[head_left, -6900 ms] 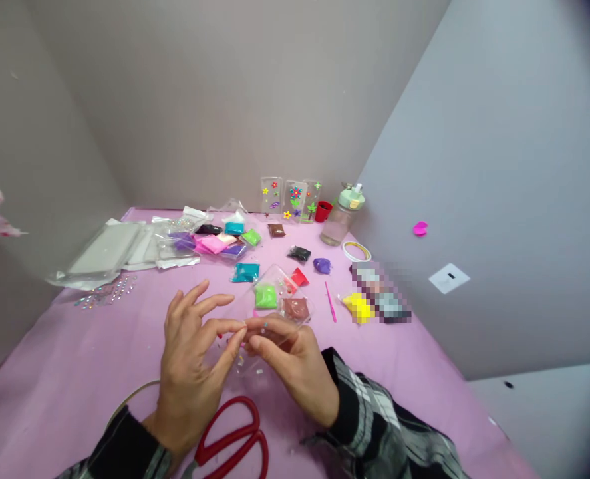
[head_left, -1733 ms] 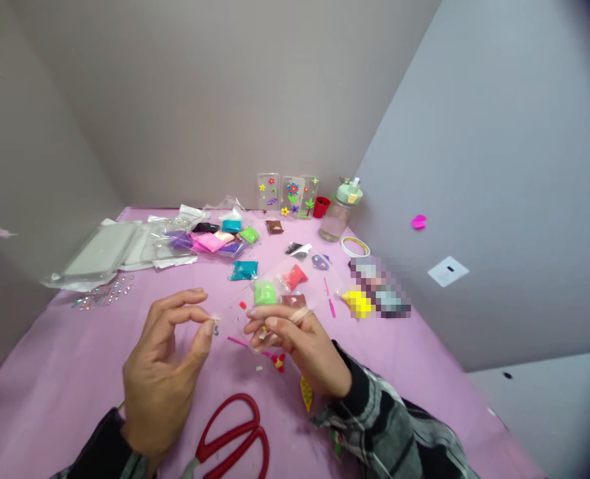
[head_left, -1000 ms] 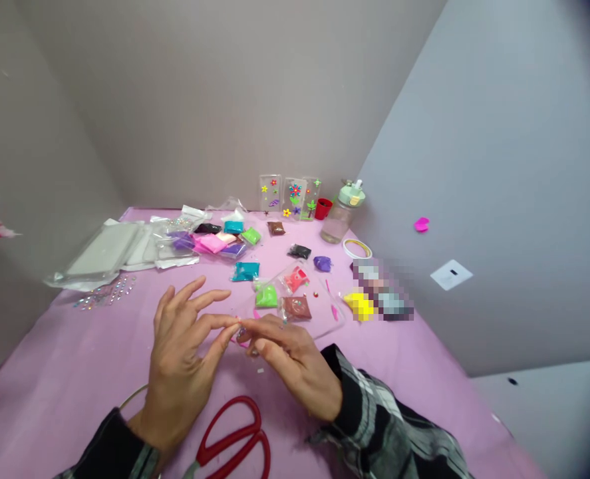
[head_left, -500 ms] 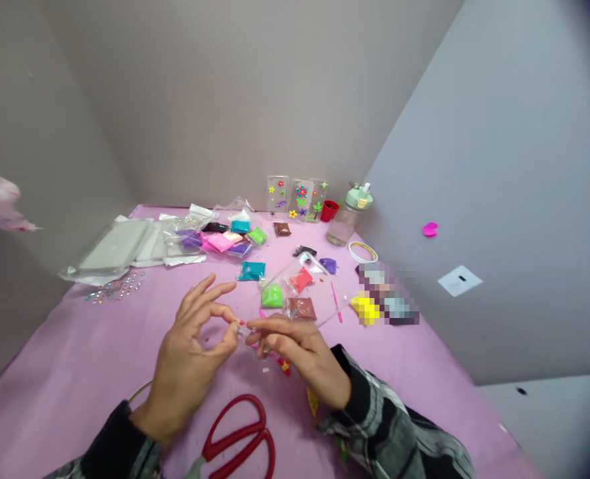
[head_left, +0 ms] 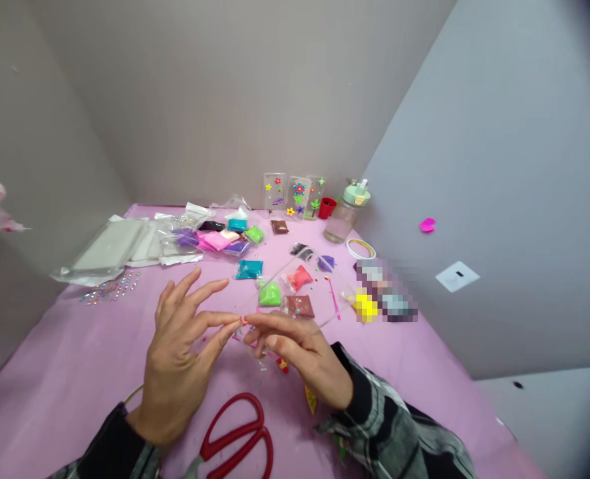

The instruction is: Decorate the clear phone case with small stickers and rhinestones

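Note:
My left hand (head_left: 182,362) pinches a tiny red piece of clay (head_left: 243,320) between thumb and index finger, its other fingers spread upward. The outstretched index finger of my right hand (head_left: 299,349) meets that piece from the other side. My right thumb and lower fingers close around a clear phone case (head_left: 337,275), whose transparent edges show beyond the hand; much of the grip is hidden. Below the right fingers shows a small red flower with a yellow middle (head_left: 282,364). Red-handled scissors (head_left: 239,436) lie on the table between my forearms.
Clay packets lie ahead, among them green (head_left: 269,294), brown (head_left: 299,306) and teal (head_left: 249,269). Decorated clear cases (head_left: 275,193) stand at the back beside a red cup (head_left: 327,207) and a bottle (head_left: 344,216). Bagged cases (head_left: 110,246) and gem stickers (head_left: 110,289) are left.
The left thumb and index finger have come together with the right index fingertip at the red piece. The clear case has shifted and tilted slightly.

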Tool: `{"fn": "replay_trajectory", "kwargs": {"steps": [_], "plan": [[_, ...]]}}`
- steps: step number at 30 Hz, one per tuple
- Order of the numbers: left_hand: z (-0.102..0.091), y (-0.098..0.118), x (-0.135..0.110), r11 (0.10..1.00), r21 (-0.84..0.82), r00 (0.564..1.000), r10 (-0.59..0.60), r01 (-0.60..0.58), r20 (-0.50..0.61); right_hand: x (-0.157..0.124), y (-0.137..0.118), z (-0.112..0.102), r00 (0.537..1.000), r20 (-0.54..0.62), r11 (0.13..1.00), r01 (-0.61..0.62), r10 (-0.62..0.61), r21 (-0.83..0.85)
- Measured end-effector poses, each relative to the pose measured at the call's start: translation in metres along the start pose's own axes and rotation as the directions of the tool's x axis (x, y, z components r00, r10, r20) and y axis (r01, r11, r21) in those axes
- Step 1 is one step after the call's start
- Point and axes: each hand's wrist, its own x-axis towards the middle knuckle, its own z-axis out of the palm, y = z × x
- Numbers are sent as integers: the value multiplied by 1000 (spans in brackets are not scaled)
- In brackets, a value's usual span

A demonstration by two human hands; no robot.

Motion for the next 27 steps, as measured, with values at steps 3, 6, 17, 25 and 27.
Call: {"fn": "replay_trajectory", "kwargs": {"steps": [3,6,17,25,27], "plan": [[-1,-2,1,991,80,995,103,-103,11,0,0,1,1000,-6,999,27,-27,-33],[0,-1,1,980,129,988,151,-152,21,1,1,1,999,-24,998,31,-32,-62],[3,5,-2,960,195,979,190,-200,67,-1,2,0,995,-91,995,26,-35,-101],[3,1,1,969,212,992,129,-125,-10,0,-2,0,990,-44,963,118,-132,-243],[3,0,1,970,215,993,120,-116,-4,0,-3,1,985,-33,951,155,-170,-266]]}}
